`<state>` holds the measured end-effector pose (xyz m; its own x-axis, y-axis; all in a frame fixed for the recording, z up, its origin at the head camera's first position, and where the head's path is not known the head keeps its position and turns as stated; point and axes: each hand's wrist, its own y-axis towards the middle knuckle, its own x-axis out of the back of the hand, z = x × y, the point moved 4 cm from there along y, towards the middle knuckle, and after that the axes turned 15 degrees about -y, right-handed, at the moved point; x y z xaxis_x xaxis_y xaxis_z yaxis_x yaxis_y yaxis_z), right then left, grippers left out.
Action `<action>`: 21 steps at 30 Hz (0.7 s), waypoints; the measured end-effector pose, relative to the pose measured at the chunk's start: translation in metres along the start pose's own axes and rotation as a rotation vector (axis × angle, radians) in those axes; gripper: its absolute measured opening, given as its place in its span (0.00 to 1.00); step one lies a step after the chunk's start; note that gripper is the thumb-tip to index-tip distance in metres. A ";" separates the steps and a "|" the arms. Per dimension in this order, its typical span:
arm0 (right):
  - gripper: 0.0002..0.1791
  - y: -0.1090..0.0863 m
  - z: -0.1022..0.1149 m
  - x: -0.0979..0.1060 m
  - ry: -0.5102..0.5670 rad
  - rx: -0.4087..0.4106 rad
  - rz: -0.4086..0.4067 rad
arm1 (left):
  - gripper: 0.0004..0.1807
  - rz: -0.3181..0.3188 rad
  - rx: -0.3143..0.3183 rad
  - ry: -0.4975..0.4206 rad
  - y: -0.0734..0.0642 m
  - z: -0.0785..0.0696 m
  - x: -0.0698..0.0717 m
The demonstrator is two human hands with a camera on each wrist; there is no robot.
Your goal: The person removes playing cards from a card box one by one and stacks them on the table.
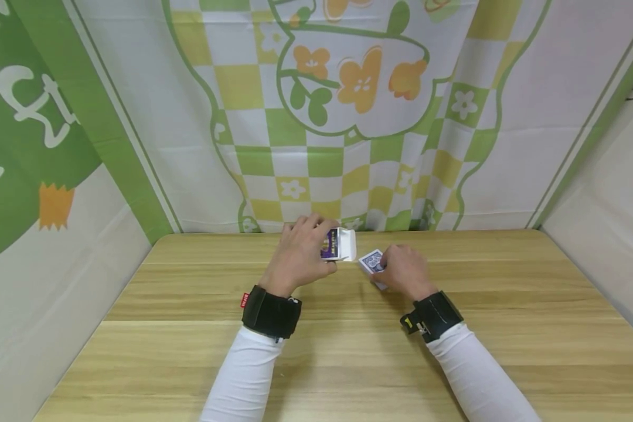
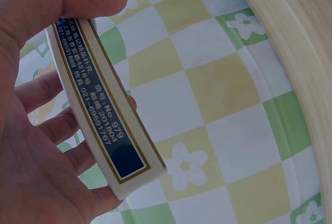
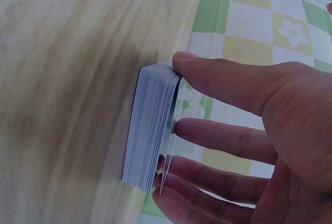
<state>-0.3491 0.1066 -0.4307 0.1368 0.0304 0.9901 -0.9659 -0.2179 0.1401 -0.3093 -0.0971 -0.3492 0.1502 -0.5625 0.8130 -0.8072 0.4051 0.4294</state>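
Note:
My left hand [image 1: 302, 253] holds a small card box [image 1: 330, 244], dark purple and white, up over the back of the table. Its white end flap [image 1: 350, 245] stands open toward the right. The left wrist view shows the box's narrow printed side [image 2: 106, 110], with the thumb across one end and the fingers behind. To the right, a deck of playing cards [image 1: 371, 261] with blue-patterned backs lies on the table under my right hand [image 1: 405, 271]. In the right wrist view, thumb and fingertips pinch the deck [image 3: 150, 125] at its upper layer, where a card stands slightly apart.
The wooden table [image 1: 190, 351] spreads around both hands. A patterned curtain [image 1: 327, 164] hangs right behind its back edge, with further cloth walls [image 1: 606, 193] at both sides. Each wrist wears a black strap [image 1: 271, 312].

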 end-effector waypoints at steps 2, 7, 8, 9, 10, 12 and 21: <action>0.21 0.000 0.000 0.000 0.001 -0.002 -0.002 | 0.39 0.000 0.001 0.000 0.000 0.000 0.000; 0.21 0.000 0.000 0.000 0.001 0.001 -0.006 | 0.39 -0.002 0.000 0.001 0.000 0.000 0.000; 0.21 0.000 0.000 0.000 0.003 0.000 -0.005 | 0.39 -0.002 -0.001 0.002 0.000 0.000 0.000; 0.21 0.000 0.000 0.000 0.004 -0.001 -0.005 | 0.39 -0.002 -0.001 0.002 0.000 0.000 0.000; 0.22 0.001 0.000 0.000 0.005 -0.002 -0.004 | 0.39 -0.002 -0.002 0.002 0.000 0.000 0.000; 0.22 0.000 -0.001 0.000 0.006 -0.005 -0.004 | 0.39 -0.002 -0.003 0.000 0.001 0.000 0.000; 0.25 0.001 -0.002 -0.003 0.005 -0.002 0.012 | 0.38 0.000 -0.003 -0.002 0.000 0.000 0.000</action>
<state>-0.3509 0.1081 -0.4332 0.1237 0.0330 0.9918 -0.9678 -0.2167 0.1280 -0.3094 -0.0963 -0.3493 0.1490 -0.5640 0.8122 -0.8056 0.4071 0.4305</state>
